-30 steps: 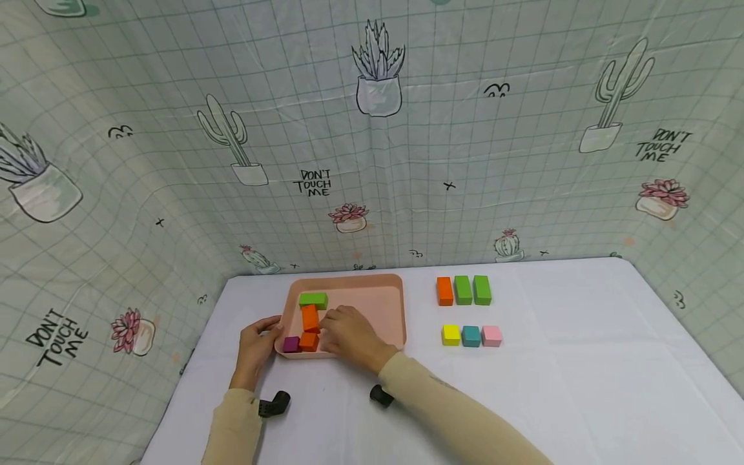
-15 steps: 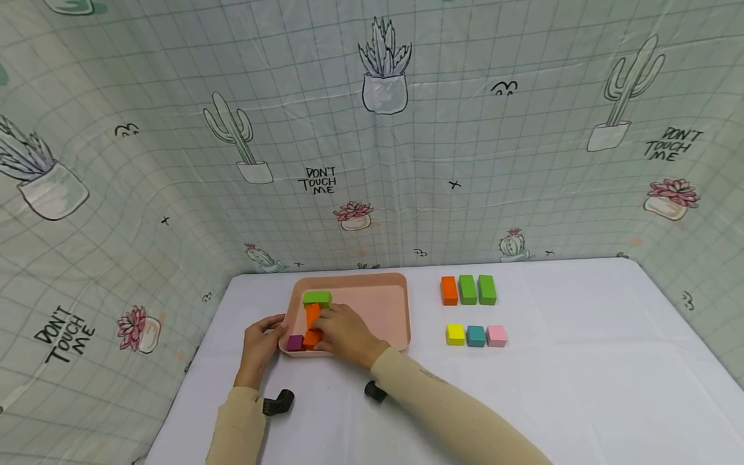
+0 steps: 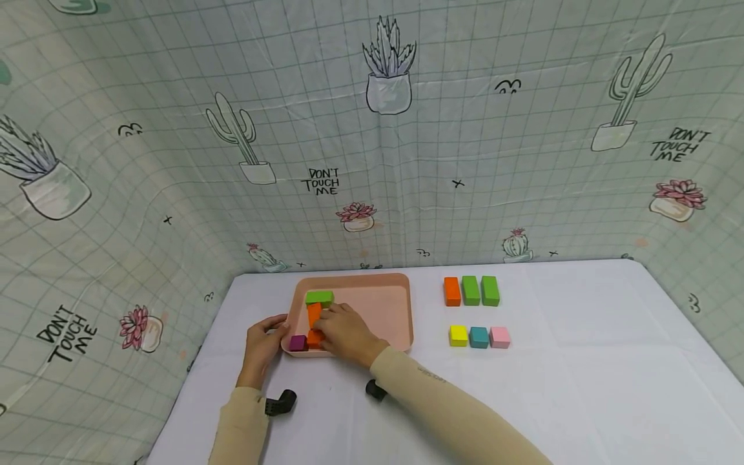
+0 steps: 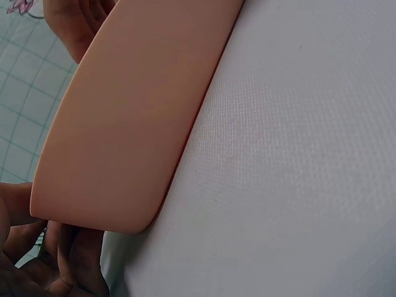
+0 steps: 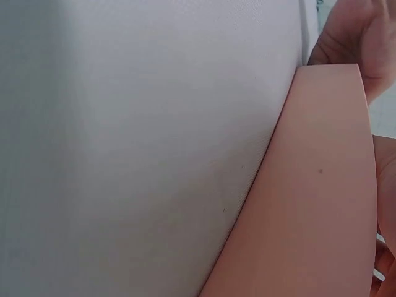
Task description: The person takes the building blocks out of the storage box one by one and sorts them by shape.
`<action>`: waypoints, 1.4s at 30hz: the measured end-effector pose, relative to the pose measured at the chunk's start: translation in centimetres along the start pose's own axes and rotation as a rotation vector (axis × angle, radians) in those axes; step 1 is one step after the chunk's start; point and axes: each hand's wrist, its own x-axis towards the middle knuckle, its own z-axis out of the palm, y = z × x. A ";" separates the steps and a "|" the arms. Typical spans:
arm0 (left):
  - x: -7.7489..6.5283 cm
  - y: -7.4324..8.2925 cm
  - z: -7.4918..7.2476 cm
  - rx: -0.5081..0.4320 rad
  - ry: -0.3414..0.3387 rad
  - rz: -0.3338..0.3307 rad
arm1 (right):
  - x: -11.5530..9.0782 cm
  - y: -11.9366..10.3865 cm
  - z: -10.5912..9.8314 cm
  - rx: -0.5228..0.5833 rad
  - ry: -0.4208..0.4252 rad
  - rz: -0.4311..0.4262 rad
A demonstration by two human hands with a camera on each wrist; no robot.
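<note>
A shallow pink tray (image 3: 378, 303) lies on the white tabletop, with coloured wooden blocks along its left side. My left hand (image 3: 263, 342) holds the tray's left end; in the left wrist view its curled fingers (image 4: 83, 260) wrap the corner. Inside the tray, my right hand (image 3: 345, 332) has its fingertips round the orange blocks, partly hiding them. The long orange block (image 3: 314, 314) stands between a green block (image 3: 320, 297) behind and a lower orange block (image 3: 314, 340) in front. A purple cube (image 3: 298, 343) fills the front left corner. The right wrist view mostly shows the tray's outer wall (image 5: 309, 185).
Right of the tray stand an orange block (image 3: 452, 292) and two green blocks (image 3: 471, 290) in a row. Nearer are a yellow cube (image 3: 458, 336), a teal cube (image 3: 479, 337) and a pink cube (image 3: 500, 337). A patterned cloth (image 3: 407, 161) hangs behind the table.
My right hand has shifted slightly left onto the orange blocks. The long orange block, earlier a little tilted, now sits straighter near the green one. My left hand stays at the tray's end.
</note>
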 end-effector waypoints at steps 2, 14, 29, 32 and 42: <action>0.0 0.0 0.1 0.001 0.003 0.006 | -0.2 0.3 0.0 -0.006 -0.004 0.004; -0.1 0.2 0.3 0.021 0.003 0.017 | -2.4 1.9 -1.4 0.032 -0.024 0.046; -0.2 0.1 0.5 0.027 -0.008 -0.019 | -4.1 3.5 -1.2 0.090 0.031 0.063; -0.1 0.1 0.4 0.032 -0.005 -0.021 | -4.9 4.2 -2.3 0.112 0.063 0.067; -0.2 0.1 0.0 0.036 0.001 0.013 | -9.1 7.5 -4.9 0.154 0.216 0.106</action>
